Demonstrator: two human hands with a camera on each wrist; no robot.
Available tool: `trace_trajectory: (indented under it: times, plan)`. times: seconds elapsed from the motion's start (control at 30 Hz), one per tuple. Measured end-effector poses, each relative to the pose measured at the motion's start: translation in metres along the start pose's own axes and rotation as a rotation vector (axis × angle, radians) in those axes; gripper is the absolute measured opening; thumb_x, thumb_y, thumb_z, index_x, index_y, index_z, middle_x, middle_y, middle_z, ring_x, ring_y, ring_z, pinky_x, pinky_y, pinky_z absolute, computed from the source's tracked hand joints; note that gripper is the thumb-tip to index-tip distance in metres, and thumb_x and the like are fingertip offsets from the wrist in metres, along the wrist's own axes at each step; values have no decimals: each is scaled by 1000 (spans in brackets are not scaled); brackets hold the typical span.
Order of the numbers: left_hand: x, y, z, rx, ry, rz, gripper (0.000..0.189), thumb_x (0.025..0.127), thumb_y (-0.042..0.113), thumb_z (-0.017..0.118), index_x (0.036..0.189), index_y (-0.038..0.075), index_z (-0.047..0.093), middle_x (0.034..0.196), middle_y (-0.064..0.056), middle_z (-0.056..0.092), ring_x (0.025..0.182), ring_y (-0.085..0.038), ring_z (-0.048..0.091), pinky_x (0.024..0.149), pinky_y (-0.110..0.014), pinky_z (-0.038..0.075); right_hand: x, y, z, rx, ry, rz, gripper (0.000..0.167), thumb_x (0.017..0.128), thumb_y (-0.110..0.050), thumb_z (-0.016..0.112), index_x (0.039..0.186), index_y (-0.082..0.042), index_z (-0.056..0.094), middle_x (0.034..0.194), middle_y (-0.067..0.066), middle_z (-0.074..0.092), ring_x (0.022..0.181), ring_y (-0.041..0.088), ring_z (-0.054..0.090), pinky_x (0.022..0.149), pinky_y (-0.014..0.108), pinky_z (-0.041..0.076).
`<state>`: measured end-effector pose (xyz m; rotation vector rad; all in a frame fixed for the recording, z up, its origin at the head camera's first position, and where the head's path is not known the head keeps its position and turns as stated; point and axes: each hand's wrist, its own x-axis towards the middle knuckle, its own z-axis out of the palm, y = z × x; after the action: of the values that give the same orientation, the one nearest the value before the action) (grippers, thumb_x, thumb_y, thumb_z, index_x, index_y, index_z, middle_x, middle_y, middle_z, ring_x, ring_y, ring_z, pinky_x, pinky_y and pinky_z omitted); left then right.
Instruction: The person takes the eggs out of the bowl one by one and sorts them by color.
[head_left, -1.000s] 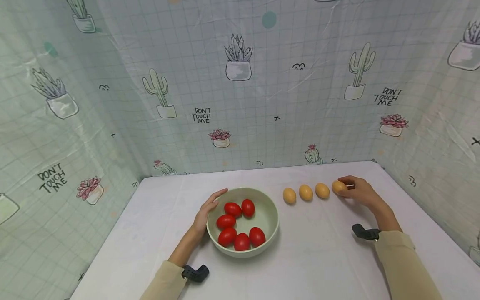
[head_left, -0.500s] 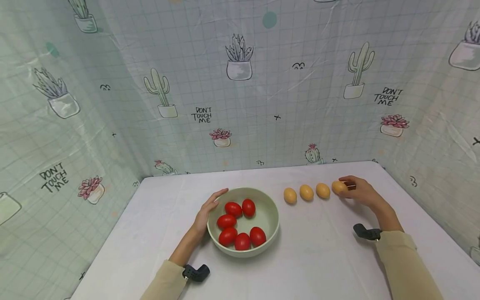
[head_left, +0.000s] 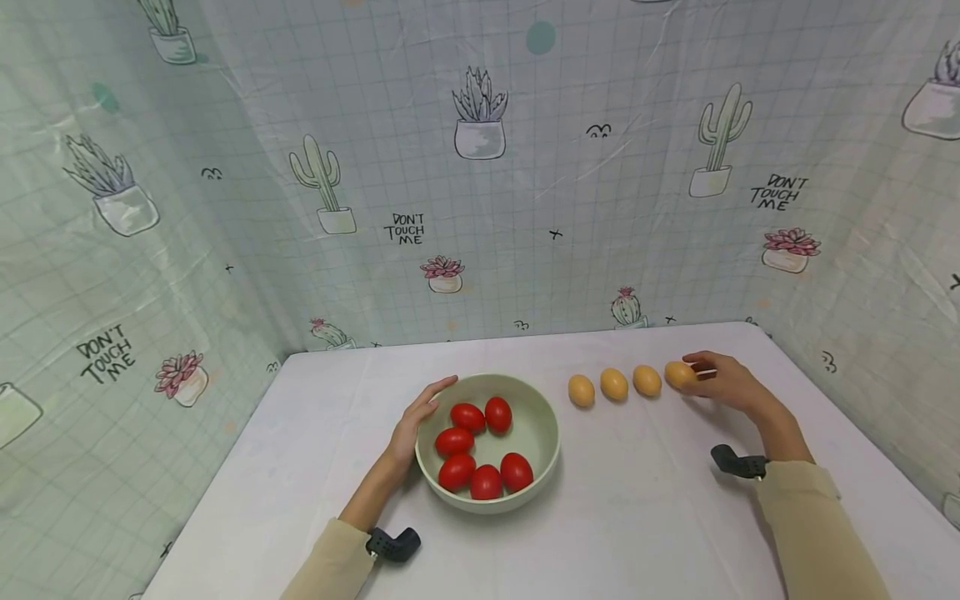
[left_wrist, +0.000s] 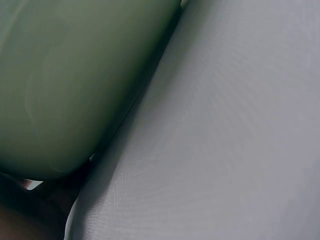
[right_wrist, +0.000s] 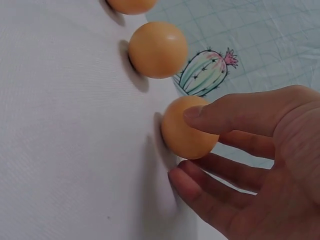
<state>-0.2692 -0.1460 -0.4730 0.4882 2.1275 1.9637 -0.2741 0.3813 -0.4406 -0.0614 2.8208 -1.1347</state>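
A pale green bowl [head_left: 536,433] stands left of the table's middle, with several glossy red egg-shaped pieces [head_left: 485,482] inside. My left hand [head_left: 405,433] holds the bowl's left side, its fingers along the outer wall and the thumb at the rim. In the left wrist view the bowl's wall [left_wrist: 75,80] covers most of that hand. At the far right, my right hand [head_left: 726,382] pinches an orange-yellow egg [right_wrist: 187,132] at the end of a row. Its thumb lies on the egg, the other fingers behind and below. The egg is close to the white tabletop.
To the left of the pinched egg, three more orange-yellow eggs [head_left: 614,384] form a row near the table's back edge. A cloth printed with cacti [head_left: 555,275] hangs behind and at both sides of the white table [head_left: 615,525].
The picture has shifted very slightly. Both hands, the bowl and the eggs keep their places.
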Motion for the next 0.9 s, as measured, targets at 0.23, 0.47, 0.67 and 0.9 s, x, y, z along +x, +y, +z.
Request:
trace_trajectory:
  times: [0.23, 0.47, 0.67, 0.9]
  plan:
    - [1, -1, 0, 1, -7, 8, 53, 108, 24, 24, 159, 19, 39, 167, -6, 35, 156, -29, 31, 128, -51, 25, -2, -3, -10, -59, -31, 31, 78, 95, -30, 72, 151, 11, 36, 147, 41, 43, 132, 57, 47, 103, 67, 48]
    - [1, 0, 0, -1, -8, 4, 53, 109, 23, 24, 159, 17, 38, 167, -6, 35, 156, -28, 32, 128, -47, 27, -6, -12, -22, -111, -7, 13, 73, 96, -24, 69, 150, 11, 36, 145, 42, 43, 131, 60, 45, 101, 69, 48]
    - [2, 1, 0, 7, -10, 6, 54, 109, 22, 22, 161, 14, 34, 168, -6, 33, 156, -30, 31, 127, -49, 27, -9, -24, -28, -147, 21, 0, 72, 96, -23, 68, 151, 10, 35, 146, 42, 42, 132, 60, 43, 101, 69, 48]
    - [3, 0, 1, 8, -3, 13, 53, 108, 22, 23, 159, 17, 38, 167, -6, 35, 156, -30, 31, 128, -51, 26, -10, -36, -30, -138, 35, -27, 72, 97, -23, 67, 153, 8, 34, 149, 41, 40, 135, 59, 41, 104, 71, 45]
